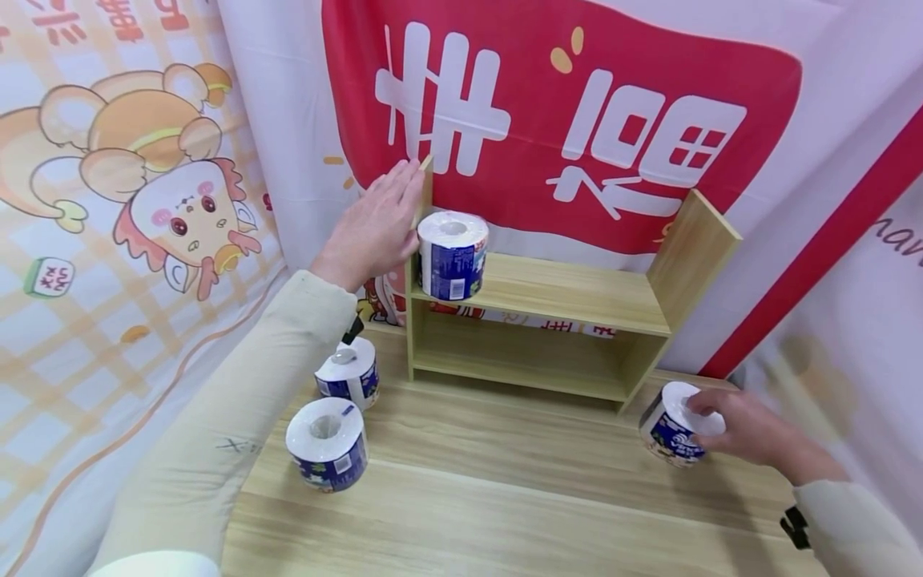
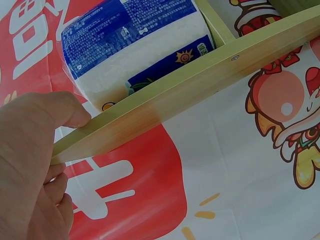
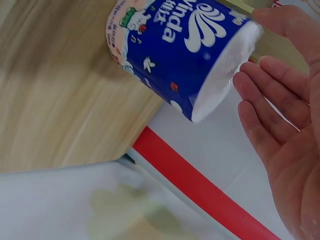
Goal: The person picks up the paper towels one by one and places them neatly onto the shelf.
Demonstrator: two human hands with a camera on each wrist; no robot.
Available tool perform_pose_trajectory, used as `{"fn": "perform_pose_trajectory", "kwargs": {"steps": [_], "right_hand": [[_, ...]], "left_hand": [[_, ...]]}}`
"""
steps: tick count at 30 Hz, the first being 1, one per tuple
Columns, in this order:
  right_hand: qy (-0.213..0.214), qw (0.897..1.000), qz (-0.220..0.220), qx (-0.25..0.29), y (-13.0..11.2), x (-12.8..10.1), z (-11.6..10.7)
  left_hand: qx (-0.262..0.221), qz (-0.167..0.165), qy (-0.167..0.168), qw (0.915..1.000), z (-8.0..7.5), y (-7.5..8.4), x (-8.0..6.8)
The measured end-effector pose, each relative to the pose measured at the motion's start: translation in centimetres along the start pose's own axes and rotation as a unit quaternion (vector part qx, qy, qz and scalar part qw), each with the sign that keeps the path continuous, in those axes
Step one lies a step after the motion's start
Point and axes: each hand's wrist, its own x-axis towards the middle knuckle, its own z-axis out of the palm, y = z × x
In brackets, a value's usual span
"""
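Observation:
My left hand [image 1: 378, 224] grips the upright side panel [image 2: 150, 107] of a small wooden shelf, thumb on one face and fingers on the other. Just inside that panel, a toilet paper roll [image 1: 453, 256] in blue-and-white wrapping stands on the upper board. Over at the right, my right hand [image 1: 750, 429] is at the top of another toilet paper roll [image 1: 672, 433]. Its loosely extended fingers [image 3: 270, 95] are right at the white end of this roll, with the thumb by the rim.
Two more toilet paper rolls, one in front [image 1: 328, 453] and one behind [image 1: 349, 373], stand left of the shelf [image 1: 534, 377] on the wooden table [image 1: 505, 513]. Printed cloth [image 1: 288, 104] hangs behind and at both sides. An orange cord [image 1: 144, 401] runs along the left cloth.

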Motion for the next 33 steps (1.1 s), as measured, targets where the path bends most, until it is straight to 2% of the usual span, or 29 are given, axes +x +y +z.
{"fn": "perform_pose_trajectory", "kwargs": {"steps": [7,15,24,33], "right_hand": [[0.027,0.999,-0.029,0.001,0.6,-0.1,1.1],[0.035,0.999,-0.024,-0.006,0.6,-0.2,1.7],[0.005,0.999,0.048,-0.020,-0.1,-0.2,2.2],[-0.009,0.997,0.075,-0.023,-0.3,0.3,2.3]], "left_hand": [[-0.006,-0.002,0.001,1.0000,0.1,0.1,-0.1],[-0.008,-0.001,0.006,0.9999,0.2,0.1,-0.2],[-0.011,-0.001,0.006,0.9999,0.1,0.2,-0.1],[-0.014,-0.004,0.006,0.9999,0.0,0.2,-0.1]]}}
